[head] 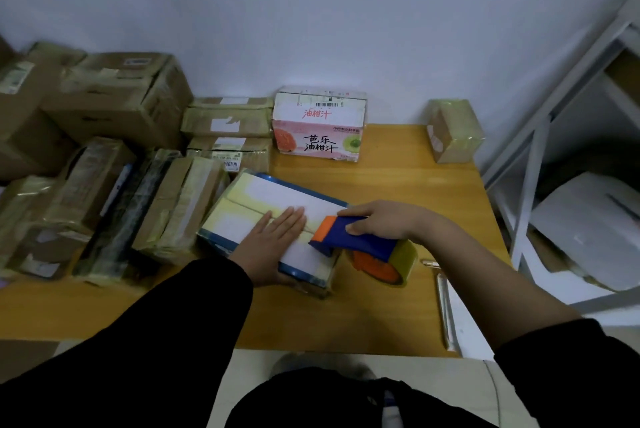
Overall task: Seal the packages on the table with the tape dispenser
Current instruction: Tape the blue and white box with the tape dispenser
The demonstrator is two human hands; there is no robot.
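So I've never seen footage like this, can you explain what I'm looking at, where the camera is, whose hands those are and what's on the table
There is no machine here. This is one picture from a camera worn on a person's head, looking forward and down, so the two arms are the wearer's own. The left hand lies flat on a blue-edged box on the wooden table. The right hand grips a blue and orange tape dispenser at the box's right end. Behind stand a pink juice carton and a small taped box; a pile of taped packages fills the left side.
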